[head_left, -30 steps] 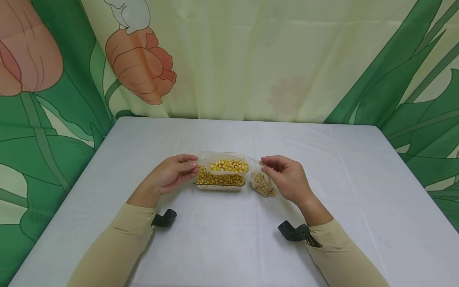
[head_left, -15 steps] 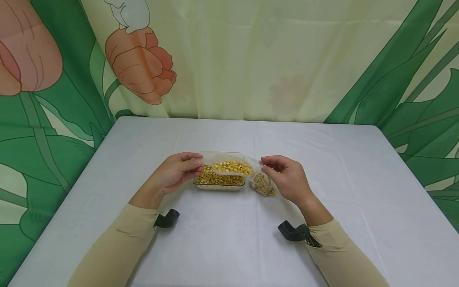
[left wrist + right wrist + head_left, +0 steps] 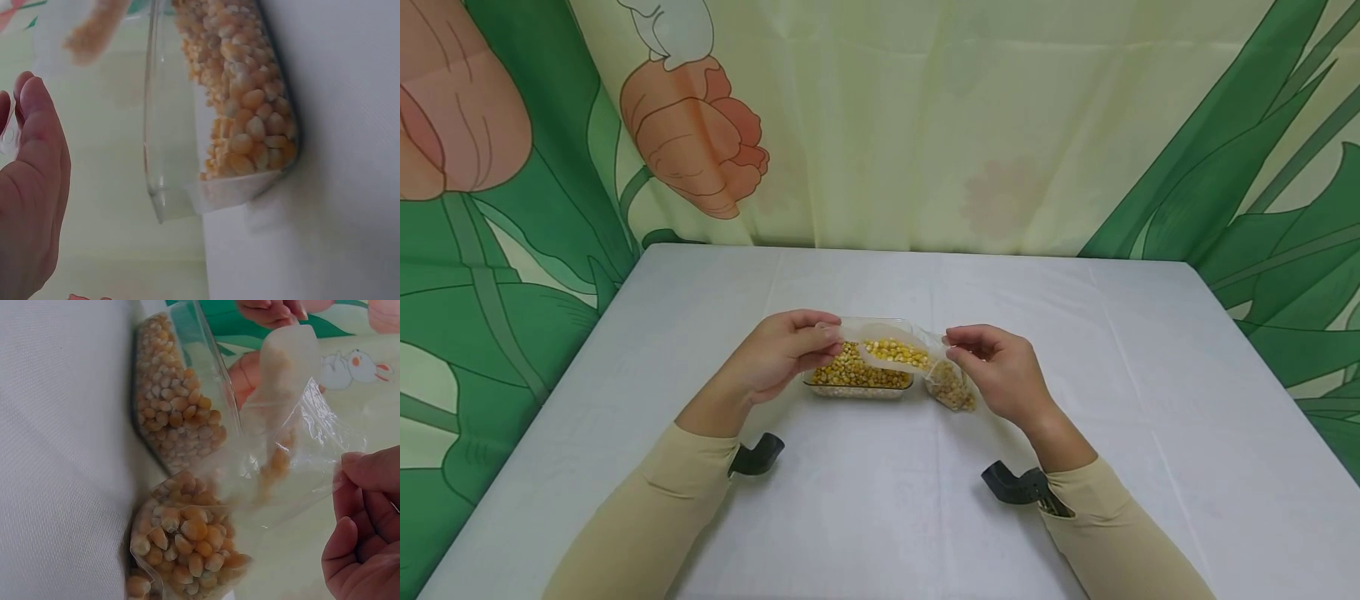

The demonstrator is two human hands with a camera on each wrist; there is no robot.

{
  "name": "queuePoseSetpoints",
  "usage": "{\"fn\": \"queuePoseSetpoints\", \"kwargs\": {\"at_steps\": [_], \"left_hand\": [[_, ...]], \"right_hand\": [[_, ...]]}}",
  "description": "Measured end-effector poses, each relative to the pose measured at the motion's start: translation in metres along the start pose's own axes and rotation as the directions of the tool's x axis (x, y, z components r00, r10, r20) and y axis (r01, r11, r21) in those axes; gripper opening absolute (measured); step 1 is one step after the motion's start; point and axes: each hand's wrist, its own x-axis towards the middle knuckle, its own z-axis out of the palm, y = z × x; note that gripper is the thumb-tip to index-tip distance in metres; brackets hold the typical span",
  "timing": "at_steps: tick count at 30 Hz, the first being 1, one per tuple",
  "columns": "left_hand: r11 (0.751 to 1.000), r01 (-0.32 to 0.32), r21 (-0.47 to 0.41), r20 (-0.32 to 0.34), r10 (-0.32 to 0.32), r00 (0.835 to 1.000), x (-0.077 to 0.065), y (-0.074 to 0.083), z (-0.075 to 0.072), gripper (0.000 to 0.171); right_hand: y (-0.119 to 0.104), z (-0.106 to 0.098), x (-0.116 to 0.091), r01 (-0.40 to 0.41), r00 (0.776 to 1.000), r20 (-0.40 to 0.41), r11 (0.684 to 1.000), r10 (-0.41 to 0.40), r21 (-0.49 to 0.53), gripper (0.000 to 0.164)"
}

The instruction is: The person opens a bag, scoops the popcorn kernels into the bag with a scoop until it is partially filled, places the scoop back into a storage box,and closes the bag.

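Note:
My left hand (image 3: 786,358) pinches the handle end of a translucent white scoop (image 3: 303,353), which carries yellow corn kernels (image 3: 895,351). The scoop is tilted, its far end at the mouth of a clear plastic bag (image 3: 951,388). In the right wrist view, blurred kernels (image 3: 278,464) show inside the upper part of the bag, above a heap of kernels at its bottom. My right hand (image 3: 996,367) pinches the bag's upper edge between thumb and fingers and holds the mouth spread. Below the scoop stands a clear rectangular container (image 3: 857,392) with corn kernels in it.
A white cloth covers the table (image 3: 880,500); container and bag stand near its middle, the bag just right of the container. Behind the table's far edge hangs a printed curtain (image 3: 910,125). Black camera mounts (image 3: 758,455) stick out from both sleeves.
My left hand has moved right and slightly up, bringing the scoop from over the container to the bag's mouth and tilting it. My right hand has stayed in place at the bag.

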Motion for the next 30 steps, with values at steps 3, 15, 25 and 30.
{"fn": "queuePoseSetpoints", "kwargs": {"at_steps": [3,15,25,30], "left_hand": [[1.0,-0.008,0.022,-0.002,0.008,1.0,0.0,0.003,0.003,0.027],[0.989,-0.033,0.143,-0.05,0.04,0.998,-0.004,0.015,0.021,0.029],[0.982,-0.058,0.18,-0.056,0.069,0.996,-0.007,0.019,0.026,0.028],[0.981,-0.049,0.187,-0.066,0.063,0.996,-0.007,0.02,0.025,0.028]], "right_hand": [[-0.001,0.0,0.0,-0.003,1.0,0.001,1.0,0.003,-0.001,0.02],[0.0,0.0,0.0,0.01,1.0,-0.008,1.0,-0.01,0.0,0.019],[0.0,0.0,0.0,0.011,1.0,-0.009,1.0,-0.011,0.011,0.019],[0.0,0.0,0.0,0.008,1.0,-0.007,1.0,-0.008,0.029,0.019]]}}
